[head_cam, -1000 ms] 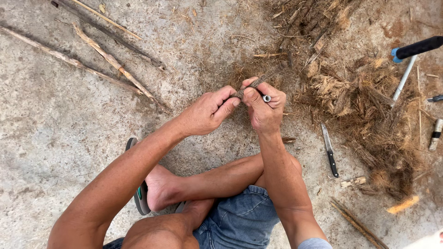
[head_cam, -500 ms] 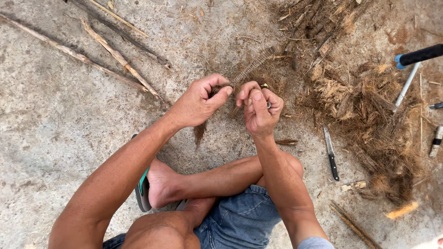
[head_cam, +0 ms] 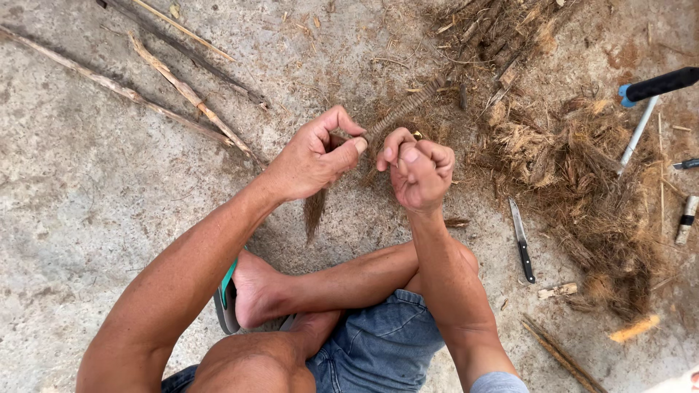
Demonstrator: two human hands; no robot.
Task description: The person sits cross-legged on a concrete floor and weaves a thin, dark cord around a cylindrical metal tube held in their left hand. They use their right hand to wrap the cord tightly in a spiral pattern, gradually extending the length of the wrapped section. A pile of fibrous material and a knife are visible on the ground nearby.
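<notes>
Two hands twisting a brown rope
The left hand (head_cam: pixel 312 156) and right hand (head_cam: pixel 419 171) both pinch the rope (head_cam: pixel 404 109), which runs up past the fingers

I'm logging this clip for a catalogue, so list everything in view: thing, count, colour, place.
Twisted fibre cord: one, brown, held between both hands, running up and right toward the fibre pile.
Loose fibre tuft: one, brown, hanging below the left hand.
Fibre pile: one heap, brown and tan, right of the hands.
Knife: one, black handle, metal blade, on the ground right of the right forearm.
Sticks: several, tan and grey, upper left.
Tool with black grip: one, pale shaft, far right.
Concrete ground: grey.
Sandal: one, green-edged, on the foot.
Shorts: denim blue.
Left hand: pinching the cord.
Right hand: closed on the cord.
</notes>
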